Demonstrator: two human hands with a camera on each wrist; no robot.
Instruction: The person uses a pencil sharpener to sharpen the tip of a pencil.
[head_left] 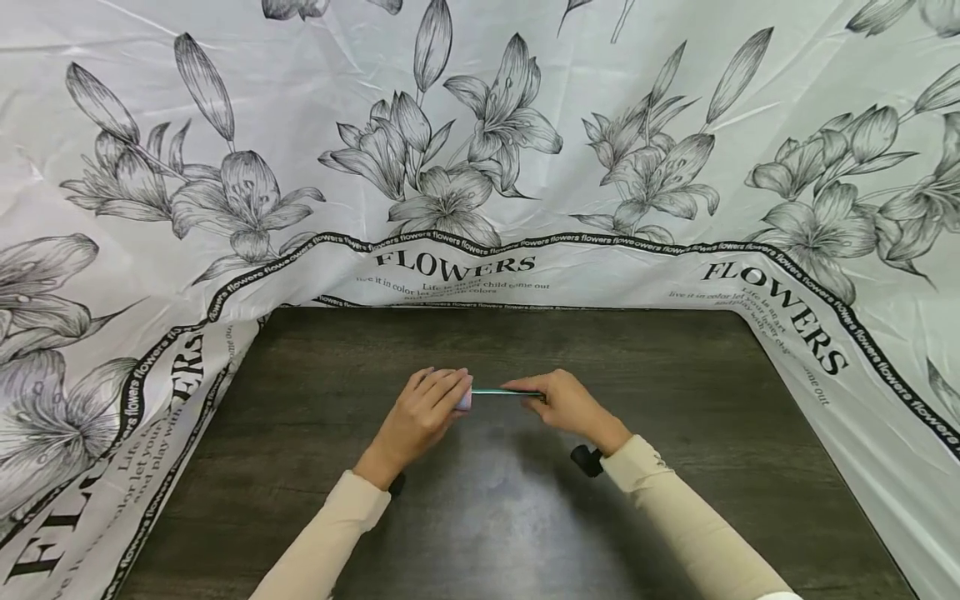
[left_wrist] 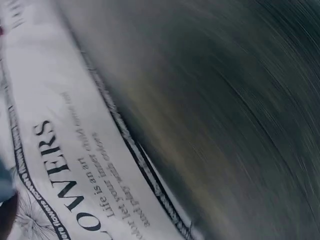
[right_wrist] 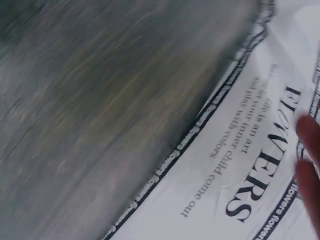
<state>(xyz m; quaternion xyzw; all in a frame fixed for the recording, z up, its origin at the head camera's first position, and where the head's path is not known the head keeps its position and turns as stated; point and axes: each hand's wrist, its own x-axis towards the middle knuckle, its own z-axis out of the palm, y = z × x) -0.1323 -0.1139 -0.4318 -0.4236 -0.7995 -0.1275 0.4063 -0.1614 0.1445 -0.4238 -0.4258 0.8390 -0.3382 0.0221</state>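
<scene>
Over the middle of the dark table, my left hand (head_left: 420, 415) grips a small pale pink-lavender piece (head_left: 465, 400), with its fingers laid over the top and hiding most of it. A thin, shiny green rod (head_left: 493, 392) runs straight from that piece towards the right. My right hand (head_left: 567, 405) pinches the rod's far end, its index finger stretched along it. The rod lies level between both hands. In the right wrist view, blurred fingertips (right_wrist: 309, 172) show at the right edge. What kind of thing the two hands hold, I cannot tell.
The dark wood-grain table (head_left: 315, 350) spreads beneath both hands. A white cloth (head_left: 570, 275) printed with black flowers and lettering hangs along its back and sides. Dark camera mounts (head_left: 587, 461) sit at the wrists, below the cream sleeves (head_left: 690, 517).
</scene>
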